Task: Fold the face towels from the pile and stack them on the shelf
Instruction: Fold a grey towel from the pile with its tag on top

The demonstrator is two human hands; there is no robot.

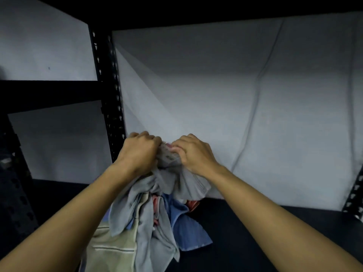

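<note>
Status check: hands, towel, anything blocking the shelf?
Left hand and right hand both gripping one grey towel, bunched, lifted off the pile. Not folded yet. Dark shelf beside the pile; nothing seen in the way.

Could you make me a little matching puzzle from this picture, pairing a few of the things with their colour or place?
Things:
1. grey towel
2. blue towel
3. pale green towel
4. shelf post

Descriptions:
A. black metal with rows of holes
B. lying on the right side of the pile
C. gripped by the left hand and the right hand
D. at the pile's near left, with a light stripe

Pairs: 1-C, 2-B, 3-D, 4-A
</note>
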